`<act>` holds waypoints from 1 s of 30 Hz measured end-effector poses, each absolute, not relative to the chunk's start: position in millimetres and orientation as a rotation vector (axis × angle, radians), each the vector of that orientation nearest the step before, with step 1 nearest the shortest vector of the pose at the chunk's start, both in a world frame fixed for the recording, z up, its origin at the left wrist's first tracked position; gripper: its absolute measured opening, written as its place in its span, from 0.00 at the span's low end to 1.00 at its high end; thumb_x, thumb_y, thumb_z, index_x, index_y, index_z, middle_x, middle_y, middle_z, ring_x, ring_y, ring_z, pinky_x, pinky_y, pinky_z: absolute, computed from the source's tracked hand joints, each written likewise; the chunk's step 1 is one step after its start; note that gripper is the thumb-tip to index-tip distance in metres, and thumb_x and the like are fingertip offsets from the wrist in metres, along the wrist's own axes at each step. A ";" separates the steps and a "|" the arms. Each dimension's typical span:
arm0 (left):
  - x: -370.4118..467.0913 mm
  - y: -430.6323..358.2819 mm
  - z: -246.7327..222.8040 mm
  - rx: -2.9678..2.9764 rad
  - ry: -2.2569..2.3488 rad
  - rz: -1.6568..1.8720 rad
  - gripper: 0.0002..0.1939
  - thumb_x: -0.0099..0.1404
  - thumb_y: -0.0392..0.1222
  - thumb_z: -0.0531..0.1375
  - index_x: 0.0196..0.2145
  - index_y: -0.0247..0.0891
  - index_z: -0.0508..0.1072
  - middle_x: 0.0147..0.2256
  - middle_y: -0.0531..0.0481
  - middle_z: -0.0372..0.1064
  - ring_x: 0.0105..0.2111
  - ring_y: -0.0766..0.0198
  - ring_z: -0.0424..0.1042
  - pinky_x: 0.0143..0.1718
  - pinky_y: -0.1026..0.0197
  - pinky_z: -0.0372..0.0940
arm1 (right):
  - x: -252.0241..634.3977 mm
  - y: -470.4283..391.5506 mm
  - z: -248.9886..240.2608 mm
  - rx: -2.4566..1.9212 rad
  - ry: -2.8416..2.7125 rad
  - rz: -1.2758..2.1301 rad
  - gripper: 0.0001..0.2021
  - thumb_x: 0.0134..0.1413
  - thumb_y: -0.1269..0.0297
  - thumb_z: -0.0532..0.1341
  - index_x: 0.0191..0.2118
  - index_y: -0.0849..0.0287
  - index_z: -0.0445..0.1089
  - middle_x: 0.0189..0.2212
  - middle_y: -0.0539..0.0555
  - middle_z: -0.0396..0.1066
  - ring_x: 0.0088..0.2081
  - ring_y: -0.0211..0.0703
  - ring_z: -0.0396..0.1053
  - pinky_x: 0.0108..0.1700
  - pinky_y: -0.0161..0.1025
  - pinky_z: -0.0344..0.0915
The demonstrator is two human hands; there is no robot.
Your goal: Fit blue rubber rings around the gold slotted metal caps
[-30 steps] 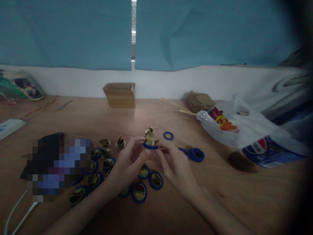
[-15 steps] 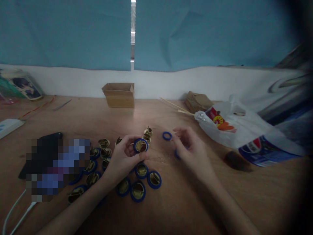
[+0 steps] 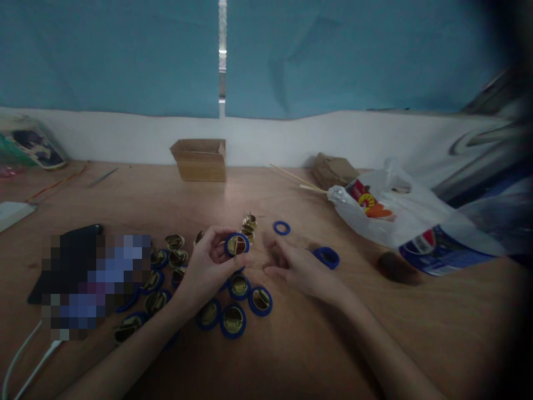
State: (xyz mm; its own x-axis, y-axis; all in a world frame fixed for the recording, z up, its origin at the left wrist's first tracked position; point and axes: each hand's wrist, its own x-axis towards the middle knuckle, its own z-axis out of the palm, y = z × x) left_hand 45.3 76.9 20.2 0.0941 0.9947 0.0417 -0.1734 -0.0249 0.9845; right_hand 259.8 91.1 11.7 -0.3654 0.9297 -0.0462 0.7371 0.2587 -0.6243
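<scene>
One ringed brass cap (image 3: 237,245) stays pinched in my left hand (image 3: 208,266); my right hand (image 3: 297,266), now empty and open, has returned beside it.

From my end I see two bare forearms coming in from the bottom edge, with no sleeves, gloves or watch in view. The left hand (image 3: 208,270) and right hand (image 3: 297,269) are both slender, with long fingers and no rings that I can make out in the dim light.
</scene>
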 end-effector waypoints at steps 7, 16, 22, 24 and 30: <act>47.1 75.5 19.1 1.106 0.984 1.223 0.22 0.49 0.34 0.70 0.41 0.35 0.67 0.39 0.48 0.72 0.41 0.62 0.75 0.44 0.57 0.71 | 256.9 95.0 1.6 -1.533 -2.193 0.850 0.09 0.53 0.66 0.64 0.40 0.59 0.66 0.27 0.49 0.69 0.26 0.39 0.66 0.26 0.36 0.55; 47.6 75.7 19.1 1.109 0.974 1.208 0.21 0.49 0.34 0.69 0.40 0.36 0.67 0.38 0.49 0.72 0.39 0.62 0.75 0.42 0.58 0.71 | 256.8 95.4 1.0 -1.573 -2.205 0.866 0.08 0.53 0.65 0.63 0.38 0.60 0.65 0.26 0.50 0.68 0.27 0.40 0.65 0.27 0.37 0.55; 47.7 75.5 21.1 1.088 0.987 1.207 0.22 0.48 0.35 0.71 0.40 0.35 0.68 0.38 0.50 0.72 0.39 0.63 0.75 0.44 0.59 0.69 | 254.4 93.6 4.0 -1.556 -2.246 0.862 0.08 0.56 0.67 0.62 0.39 0.59 0.62 0.29 0.52 0.69 0.29 0.41 0.66 0.29 0.36 0.56; 47.7 75.5 20.8 1.083 0.979 1.211 0.22 0.48 0.35 0.71 0.40 0.35 0.68 0.38 0.50 0.72 0.39 0.65 0.74 0.44 0.60 0.69 | 254.2 93.2 3.1 -1.540 -2.259 0.851 0.07 0.57 0.67 0.61 0.40 0.59 0.61 0.30 0.52 0.70 0.29 0.41 0.67 0.29 0.36 0.56; 48.1 76.2 19.2 1.077 0.957 1.225 0.22 0.49 0.34 0.70 0.41 0.35 0.68 0.38 0.51 0.72 0.39 0.66 0.74 0.45 0.61 0.68 | 255.2 96.3 -5.5 -1.543 -2.333 0.702 0.01 0.61 0.67 0.54 0.38 0.58 0.62 0.32 0.55 0.71 0.31 0.43 0.68 0.31 0.38 0.57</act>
State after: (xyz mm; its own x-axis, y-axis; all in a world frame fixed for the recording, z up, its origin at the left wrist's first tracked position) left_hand 48.1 76.2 19.2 0.1121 0.9937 0.0045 -0.2361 0.0222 0.9715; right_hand 255.2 96.3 -5.5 -0.4039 0.9134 -0.0504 0.7895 0.3202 -0.5235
